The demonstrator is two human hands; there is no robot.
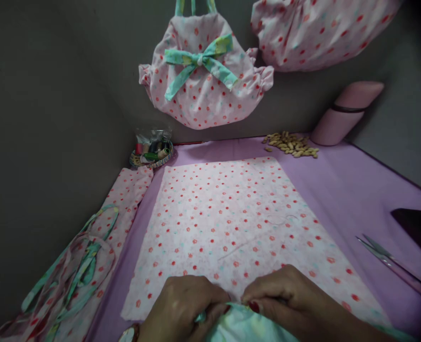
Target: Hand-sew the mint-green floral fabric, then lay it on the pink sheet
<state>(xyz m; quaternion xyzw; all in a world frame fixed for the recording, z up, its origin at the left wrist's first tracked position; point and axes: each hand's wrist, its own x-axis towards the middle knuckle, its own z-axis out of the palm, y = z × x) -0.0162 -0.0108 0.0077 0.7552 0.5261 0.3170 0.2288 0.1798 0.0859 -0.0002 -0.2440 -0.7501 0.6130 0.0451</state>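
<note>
So the green cloth [249, 327] sits right at the near side of the desk [324, 185], partly over the flowered cloth [214, 204], and both hands are on its upper edge. The left hand [185, 304] has a closed grip, the edge pinched by thumb and finger, and the right hand [287, 297] pinches it just beside that. Whether anything else is tucked in the right grip, I can't tell (the fingers hide it). My read is that this is the fiddly edge-work step, folding or hand stitching, since a loose thread [246, 242] lies across the flowered cloth; can't tell if it's attached. I'd say the next move calls for the left grip to hold that edge flat while the right works along in small bites. Scissors [392, 263] lie off to the right, untouched.
</note>
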